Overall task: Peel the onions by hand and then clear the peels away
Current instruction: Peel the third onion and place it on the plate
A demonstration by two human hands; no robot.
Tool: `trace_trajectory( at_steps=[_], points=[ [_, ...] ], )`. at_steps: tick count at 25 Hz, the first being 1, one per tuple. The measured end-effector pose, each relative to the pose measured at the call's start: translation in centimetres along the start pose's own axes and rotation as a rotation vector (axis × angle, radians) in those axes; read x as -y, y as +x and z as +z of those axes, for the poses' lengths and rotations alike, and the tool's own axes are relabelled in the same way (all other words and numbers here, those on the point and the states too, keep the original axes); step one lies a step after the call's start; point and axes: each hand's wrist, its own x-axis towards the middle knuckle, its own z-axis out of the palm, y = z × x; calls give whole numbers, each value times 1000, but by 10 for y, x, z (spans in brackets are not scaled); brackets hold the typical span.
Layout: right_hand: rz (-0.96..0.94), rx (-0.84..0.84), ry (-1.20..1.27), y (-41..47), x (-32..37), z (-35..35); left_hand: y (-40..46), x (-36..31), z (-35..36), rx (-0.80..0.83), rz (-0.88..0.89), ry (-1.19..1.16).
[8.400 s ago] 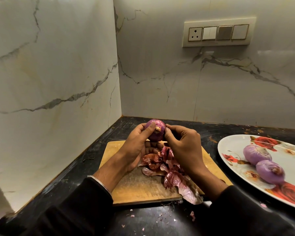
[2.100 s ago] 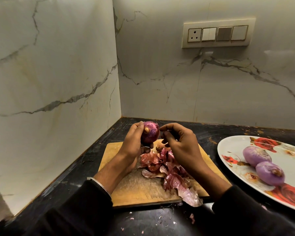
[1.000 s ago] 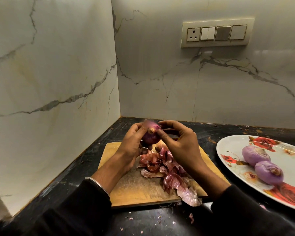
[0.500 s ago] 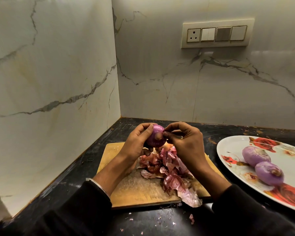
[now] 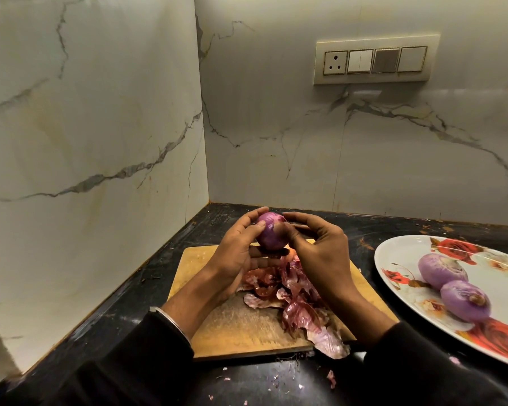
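Above the far edge of the cutting board, the left hand cups the onion while the right hand seems to pinch skin at its top. Best to turn it steadily, stripping thin layers. It looks mostly bare, glossy purple.

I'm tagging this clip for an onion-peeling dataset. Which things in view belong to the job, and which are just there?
Part of the job:
- onion held in the left hand, right hand picking at it
- peel pile
- cutting board
- two peeled onions on the floral plate

Just there:
- switch panel
- marble walls
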Motion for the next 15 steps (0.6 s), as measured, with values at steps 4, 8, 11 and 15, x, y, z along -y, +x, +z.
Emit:
trace_trajectory(
  at_steps=[4, 8, 11, 15],
  points=[
    [-114, -27, -59, -1, 2, 0, -2, -2, 1, 18, 4, -40],
    [-87, -95, -85, 0, 0, -1, -6, -2, 6, 59, -32, -41],
    [-105, -91, -219, 1, 0, 1, -5, -2, 6, 66, -32, -18],
    [-144, -76, -308, 2, -1, 2, -6, -1, 5, 77, -17, 17]
  ],
)
